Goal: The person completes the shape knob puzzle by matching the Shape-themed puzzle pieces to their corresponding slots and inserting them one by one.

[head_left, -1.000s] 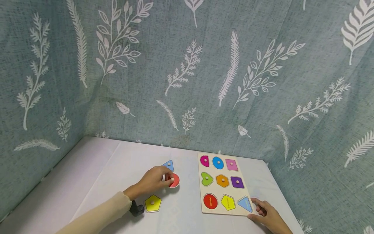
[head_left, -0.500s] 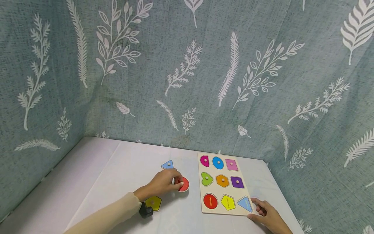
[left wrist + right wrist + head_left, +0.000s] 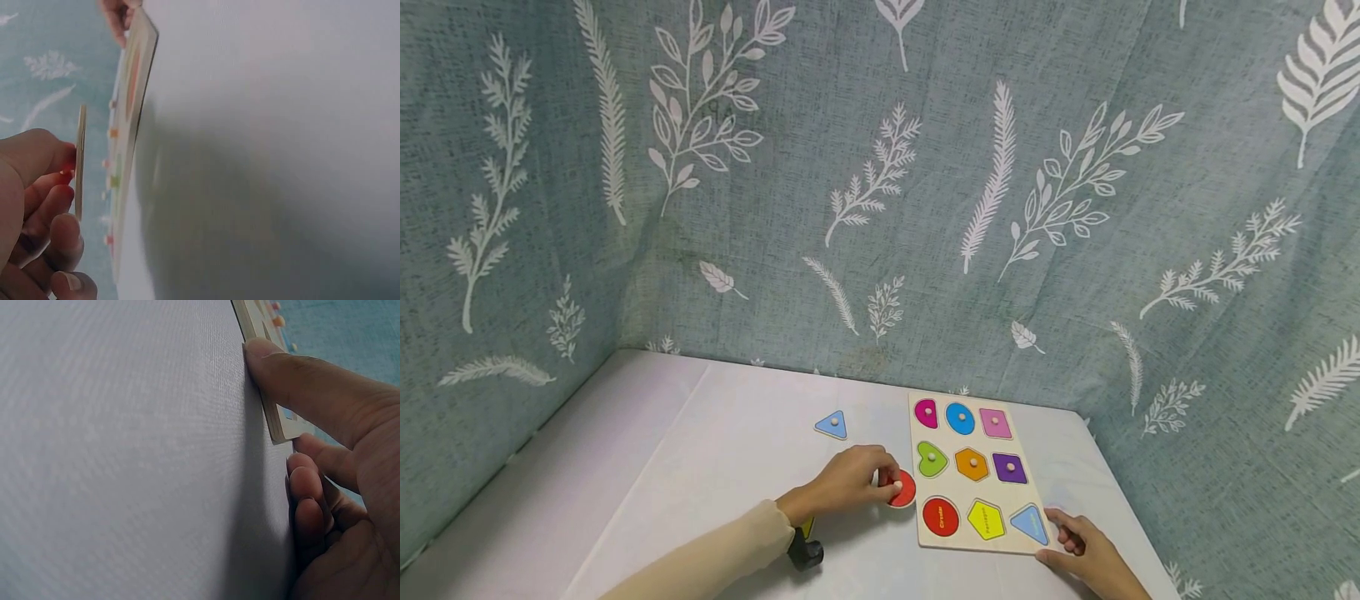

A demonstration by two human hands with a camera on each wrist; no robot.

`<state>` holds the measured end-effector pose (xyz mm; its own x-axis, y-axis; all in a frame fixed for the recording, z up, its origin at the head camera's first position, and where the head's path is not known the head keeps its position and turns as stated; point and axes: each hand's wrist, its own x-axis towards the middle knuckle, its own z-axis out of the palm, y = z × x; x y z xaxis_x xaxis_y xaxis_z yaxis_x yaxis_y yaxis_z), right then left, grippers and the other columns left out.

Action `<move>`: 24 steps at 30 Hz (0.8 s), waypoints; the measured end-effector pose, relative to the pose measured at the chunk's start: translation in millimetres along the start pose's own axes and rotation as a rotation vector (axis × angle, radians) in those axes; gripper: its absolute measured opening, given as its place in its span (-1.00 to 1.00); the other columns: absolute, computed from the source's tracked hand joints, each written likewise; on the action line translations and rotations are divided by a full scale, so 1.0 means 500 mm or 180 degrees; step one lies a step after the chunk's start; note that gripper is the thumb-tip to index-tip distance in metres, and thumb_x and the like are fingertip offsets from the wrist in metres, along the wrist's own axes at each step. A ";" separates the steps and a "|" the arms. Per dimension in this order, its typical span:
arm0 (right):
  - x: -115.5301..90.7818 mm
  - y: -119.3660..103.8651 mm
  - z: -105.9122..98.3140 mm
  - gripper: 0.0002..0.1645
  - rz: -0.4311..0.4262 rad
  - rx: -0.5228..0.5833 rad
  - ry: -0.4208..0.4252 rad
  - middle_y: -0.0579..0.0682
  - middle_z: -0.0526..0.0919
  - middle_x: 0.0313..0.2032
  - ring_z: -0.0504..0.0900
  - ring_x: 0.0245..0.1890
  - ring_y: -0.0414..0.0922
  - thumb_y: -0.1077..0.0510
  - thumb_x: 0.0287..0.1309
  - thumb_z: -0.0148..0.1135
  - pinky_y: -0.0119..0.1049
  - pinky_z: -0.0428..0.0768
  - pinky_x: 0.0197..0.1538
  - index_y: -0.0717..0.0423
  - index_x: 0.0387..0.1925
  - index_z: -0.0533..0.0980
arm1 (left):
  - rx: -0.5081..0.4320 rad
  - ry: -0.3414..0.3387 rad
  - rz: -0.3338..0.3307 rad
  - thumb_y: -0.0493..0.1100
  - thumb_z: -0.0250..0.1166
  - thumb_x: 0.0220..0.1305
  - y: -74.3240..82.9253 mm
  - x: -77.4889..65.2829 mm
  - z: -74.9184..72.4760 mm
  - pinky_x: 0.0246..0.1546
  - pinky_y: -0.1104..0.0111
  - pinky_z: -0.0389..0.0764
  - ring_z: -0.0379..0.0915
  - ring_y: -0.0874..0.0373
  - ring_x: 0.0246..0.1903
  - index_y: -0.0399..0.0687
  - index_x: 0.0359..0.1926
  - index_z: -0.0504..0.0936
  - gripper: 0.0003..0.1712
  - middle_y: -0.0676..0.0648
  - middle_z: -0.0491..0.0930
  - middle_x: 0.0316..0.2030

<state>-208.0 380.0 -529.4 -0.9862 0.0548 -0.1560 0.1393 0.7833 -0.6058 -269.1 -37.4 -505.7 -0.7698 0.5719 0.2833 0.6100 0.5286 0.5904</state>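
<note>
My left hand (image 3: 850,479) pinches the small knob of a red circle puzzle piece (image 3: 906,492), just left of the puzzle board's lower left corner. Edge-on in the left wrist view, the red circle piece (image 3: 80,169) is raised above the white cloth. The pale wooden puzzle board (image 3: 962,538) has knobbed shapes in its two far rows. Its near row shows a red circle recess (image 3: 941,517), a yellow pentagon recess (image 3: 985,520) and a blue triangle recess (image 3: 1028,523). My right hand (image 3: 1090,554) grips the board's near right corner, thumb (image 3: 265,353) on the near edge.
A blue triangle piece (image 3: 831,425) lies on the white cloth behind my left hand. Mostly hidden under my left wrist is a yellow pentagon piece (image 3: 808,527). A leaf-patterned curtain (image 3: 775,275) bounds the back and sides of the table.
My left hand has carried the red circle piece rightward and slightly nearer, up to the board. The blue triangle piece is uncovered; the wrist now covers most of the yellow pentagon. My right hand stays put.
</note>
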 end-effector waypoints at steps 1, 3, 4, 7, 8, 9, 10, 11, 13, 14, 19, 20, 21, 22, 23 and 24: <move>0.000 0.000 0.000 -0.05 0.0010 0.0000 -0.0001 -0.05 0.34 -0.30 0.34 -0.26 -0.13 -0.11 -0.11 0.68 -0.33 0.36 -0.27 0.25 0.27 0.52 | -0.0027 -0.0019 -0.0007 -0.06 0.45 0.28 0.004 0.002 0.004 -0.45 0.49 0.40 0.32 0.39 -0.48 0.10 -0.29 0.72 -0.92 0.25 0.49 -0.46; 0.000 -0.001 0.000 -0.04 0.0025 0.0011 -0.0006 -0.05 0.34 -0.30 0.35 -0.26 -0.12 -0.11 -0.11 0.68 -0.33 0.36 -0.27 0.26 0.27 0.52 | -0.0062 -0.0060 -0.0029 -0.05 0.45 0.28 0.011 0.008 0.011 -0.45 0.50 0.40 0.32 0.39 -0.48 0.11 -0.28 0.73 -0.92 0.26 0.48 -0.47; -0.001 -0.002 0.000 -0.04 0.0033 0.0026 -0.0012 -0.04 0.34 -0.30 0.35 -0.25 -0.12 -0.11 -0.11 0.67 -0.32 0.36 -0.27 0.26 0.28 0.52 | -0.0088 -0.0078 -0.0044 -0.06 0.45 0.28 0.015 0.010 0.015 -0.45 0.50 0.41 0.32 0.39 -0.48 0.11 -0.29 0.73 -0.92 0.26 0.49 -0.47; -0.002 -0.003 -0.001 -0.04 0.0031 0.0075 -0.0024 -0.04 0.35 -0.29 0.35 -0.25 -0.12 -0.10 -0.10 0.67 -0.32 0.36 -0.27 0.28 0.28 0.51 | -0.0120 -0.0144 -0.0109 -0.04 0.45 0.28 0.025 0.019 0.028 -0.42 0.50 0.42 0.34 0.39 -0.46 0.12 -0.28 0.74 -0.92 0.27 0.48 -0.48; -0.003 -0.003 -0.001 -0.04 0.0026 0.0095 -0.0030 -0.04 0.35 -0.29 0.35 -0.25 -0.12 -0.09 -0.09 0.67 -0.32 0.36 -0.27 0.28 0.28 0.51 | -0.0124 -0.0166 -0.0123 -0.04 0.45 0.28 0.027 0.022 0.033 -0.41 0.50 0.43 0.34 0.39 -0.45 0.12 -0.27 0.74 -0.92 0.27 0.47 -0.48; -0.004 -0.003 0.000 -0.05 0.0026 0.0106 -0.0035 -0.04 0.35 -0.29 0.35 -0.25 -0.12 -0.08 -0.08 0.66 -0.33 0.36 -0.27 0.29 0.28 0.51 | -0.0130 -0.0185 -0.0134 -0.04 0.46 0.28 0.030 0.024 0.037 -0.40 0.50 0.43 0.34 0.38 -0.44 0.12 -0.27 0.74 -0.91 0.27 0.47 -0.48; -0.005 -0.002 0.000 -0.06 0.0023 0.0111 -0.0037 -0.04 0.35 -0.29 0.35 -0.26 -0.12 -0.08 -0.08 0.66 -0.33 0.36 -0.27 0.29 0.28 0.51 | -0.0124 -0.0202 -0.0136 -0.03 0.46 0.28 0.032 0.026 0.043 -0.39 0.50 0.43 0.34 0.39 -0.43 0.12 -0.27 0.74 -0.91 0.27 0.46 -0.48; -0.005 -0.002 0.000 -0.06 0.0020 0.0112 -0.0042 -0.04 0.35 -0.29 0.34 -0.26 -0.12 -0.08 -0.07 0.66 -0.33 0.36 -0.27 0.29 0.28 0.51 | -0.0130 -0.0220 -0.0141 -0.03 0.46 0.28 0.034 0.029 0.049 -0.38 0.51 0.42 0.34 0.39 -0.43 0.12 -0.26 0.74 -0.91 0.28 0.46 -0.49; -0.006 -0.002 0.000 -0.05 0.0018 0.0101 -0.0049 -0.04 0.35 -0.29 0.34 -0.27 -0.13 -0.09 -0.08 0.66 -0.33 0.36 -0.27 0.29 0.28 0.51 | -0.0151 -0.0236 -0.0124 -0.04 0.47 0.28 0.038 0.032 0.059 -0.38 0.51 0.42 0.34 0.39 -0.42 0.12 -0.27 0.74 -0.91 0.28 0.46 -0.49; -0.007 -0.002 0.001 -0.04 0.0022 0.0097 -0.0053 -0.04 0.35 -0.29 0.34 -0.26 -0.13 -0.10 -0.08 0.66 -0.33 0.36 -0.26 0.29 0.28 0.51 | -0.0158 -0.0240 -0.0114 -0.04 0.47 0.28 0.040 0.034 0.064 -0.38 0.51 0.41 0.34 0.40 -0.43 0.11 -0.27 0.73 -0.91 0.28 0.46 -0.49; -0.006 -0.004 0.000 -0.03 0.0029 0.0083 -0.0044 -0.04 0.35 -0.29 0.34 -0.25 -0.12 -0.11 -0.10 0.67 -0.33 0.36 -0.26 0.28 0.28 0.51 | -0.0162 -0.0245 -0.0046 -0.04 0.46 0.28 0.049 0.043 0.085 -0.39 0.52 0.40 0.33 0.41 -0.43 0.10 -0.27 0.72 -0.90 0.27 0.46 -0.50; -0.006 -0.004 0.000 -0.04 0.0031 0.0089 -0.0046 -0.04 0.35 -0.29 0.34 -0.25 -0.11 -0.11 -0.09 0.67 -0.33 0.36 -0.26 0.28 0.28 0.51 | -0.0156 -0.0252 -0.0044 -0.04 0.46 0.29 0.050 0.044 0.089 -0.40 0.52 0.40 0.33 0.41 -0.44 0.10 -0.26 0.72 -0.90 0.26 0.46 -0.50; -0.005 -0.004 -0.001 -0.05 0.0028 0.0094 -0.0044 -0.04 0.35 -0.29 0.34 -0.25 -0.11 -0.10 -0.08 0.66 -0.33 0.36 -0.26 0.28 0.28 0.51 | -0.0141 -0.0251 -0.0042 -0.04 0.46 0.28 0.052 0.045 0.091 -0.40 0.52 0.40 0.33 0.41 -0.44 0.09 -0.27 0.72 -0.90 0.25 0.46 -0.50; -0.004 -0.004 -0.001 -0.05 0.0028 0.0096 -0.0045 -0.04 0.35 -0.29 0.34 -0.25 -0.11 -0.10 -0.08 0.66 -0.33 0.36 -0.26 0.28 0.28 0.51 | -0.0128 -0.0253 -0.0046 -0.04 0.46 0.28 0.054 0.047 0.095 -0.40 0.52 0.40 0.33 0.40 -0.44 0.09 -0.26 0.73 -0.90 0.25 0.46 -0.50; -0.004 -0.003 -0.002 -0.06 0.0025 0.0108 -0.0049 -0.04 0.35 -0.29 0.34 -0.25 -0.12 -0.10 -0.07 0.66 -0.32 0.36 -0.26 0.28 0.28 0.51 | -0.0114 -0.0252 -0.0045 -0.04 0.46 0.28 0.055 0.048 0.097 -0.41 0.52 0.39 0.33 0.40 -0.44 0.09 -0.26 0.73 -0.89 0.25 0.45 -0.51; -0.004 -0.002 -0.003 -0.07 0.0018 0.0126 -0.0056 -0.03 0.35 -0.28 0.34 -0.26 -0.12 -0.08 -0.05 0.65 -0.33 0.36 -0.26 0.28 0.29 0.50 | -0.0107 -0.0252 -0.0052 -0.04 0.47 0.28 0.057 0.050 0.099 -0.41 0.52 0.39 0.33 0.40 -0.44 0.08 -0.26 0.74 -0.89 0.24 0.45 -0.51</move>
<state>-206.3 379.9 -527.2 -0.9838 0.0480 -0.1730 0.1486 0.7578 -0.6353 -261.7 23.0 -519.4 -0.7615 0.6119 0.2136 0.5898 0.5176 0.6199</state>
